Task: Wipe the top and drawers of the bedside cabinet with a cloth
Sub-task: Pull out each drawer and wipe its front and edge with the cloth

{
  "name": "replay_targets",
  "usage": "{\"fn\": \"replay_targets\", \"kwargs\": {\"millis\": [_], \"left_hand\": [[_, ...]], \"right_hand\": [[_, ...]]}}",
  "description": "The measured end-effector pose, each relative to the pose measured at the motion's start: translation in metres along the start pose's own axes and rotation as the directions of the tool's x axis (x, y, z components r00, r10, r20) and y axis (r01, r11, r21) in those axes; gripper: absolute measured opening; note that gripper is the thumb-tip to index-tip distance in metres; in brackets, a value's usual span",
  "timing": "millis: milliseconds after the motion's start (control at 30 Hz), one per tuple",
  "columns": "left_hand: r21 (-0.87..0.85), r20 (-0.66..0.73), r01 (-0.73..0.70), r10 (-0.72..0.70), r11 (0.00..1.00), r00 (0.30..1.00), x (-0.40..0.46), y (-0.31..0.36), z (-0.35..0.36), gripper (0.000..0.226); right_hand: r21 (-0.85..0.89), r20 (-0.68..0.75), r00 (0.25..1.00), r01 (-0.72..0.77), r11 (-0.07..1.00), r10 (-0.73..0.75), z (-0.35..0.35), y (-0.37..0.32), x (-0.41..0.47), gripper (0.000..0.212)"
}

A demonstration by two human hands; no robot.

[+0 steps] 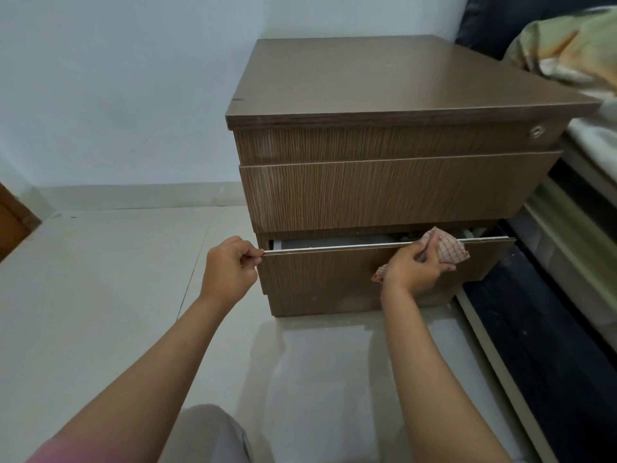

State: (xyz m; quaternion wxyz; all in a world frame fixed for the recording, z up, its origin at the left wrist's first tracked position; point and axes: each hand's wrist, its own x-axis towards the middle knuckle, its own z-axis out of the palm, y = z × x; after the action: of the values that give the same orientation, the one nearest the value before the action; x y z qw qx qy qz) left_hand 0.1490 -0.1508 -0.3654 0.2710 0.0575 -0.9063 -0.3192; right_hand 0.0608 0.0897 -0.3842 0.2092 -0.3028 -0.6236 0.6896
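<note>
Bottom drawer (334,272) edge pinched by left hand (227,267); right hand (412,269) fingers clutch checked cloth (445,247) against it.

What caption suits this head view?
Left hand pinches the open bottom drawer while right hand wipes it with checked cloth.

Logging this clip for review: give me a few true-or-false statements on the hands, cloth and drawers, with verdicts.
1. The left hand pinches the top edge of the brown wood-grain bottom drawer. True.
2. The red-and-white checked cloth lies on the brown cabinet top. False: the right hand holds it at the bottom drawer's edge.
3. The bottom drawer is pulled partly open. True.
4. The middle drawer is wide open. False: it looks closed.
</note>
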Motion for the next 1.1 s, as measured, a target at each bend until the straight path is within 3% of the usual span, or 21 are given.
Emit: {"fn": "replay_targets", "kwargs": {"millis": [267,700,967,1100], "left_hand": [[0.021,-0.009,0.006,-0.006,1.000,1.000,-0.001,0.003,0.002,0.016],[0.034,-0.014,0.014,-0.013,0.999,1.000,-0.003,0.004,0.005,0.015],[0.066,-0.015,0.007,-0.006,0.998,1.000,-0.003,0.006,0.005,0.014],[0.053,-0.016,0.012,-0.011,0.999,1.000,-0.003,0.004,0.005,0.015]], "right_hand": [[-0.061,-0.044,0.999,0.002,0.998,-0.004,-0.026,-0.011,0.042,0.038],[0.049,-0.124,0.991,0.049,0.998,-0.042,-0.049,-0.023,0.096,0.036],[0.224,-0.238,0.962,-0.078,0.971,0.132,-0.056,-0.031,0.112,0.042],[0.174,-0.151,0.987,-0.021,0.984,0.048,-0.050,-0.023,0.085,0.047]]}}
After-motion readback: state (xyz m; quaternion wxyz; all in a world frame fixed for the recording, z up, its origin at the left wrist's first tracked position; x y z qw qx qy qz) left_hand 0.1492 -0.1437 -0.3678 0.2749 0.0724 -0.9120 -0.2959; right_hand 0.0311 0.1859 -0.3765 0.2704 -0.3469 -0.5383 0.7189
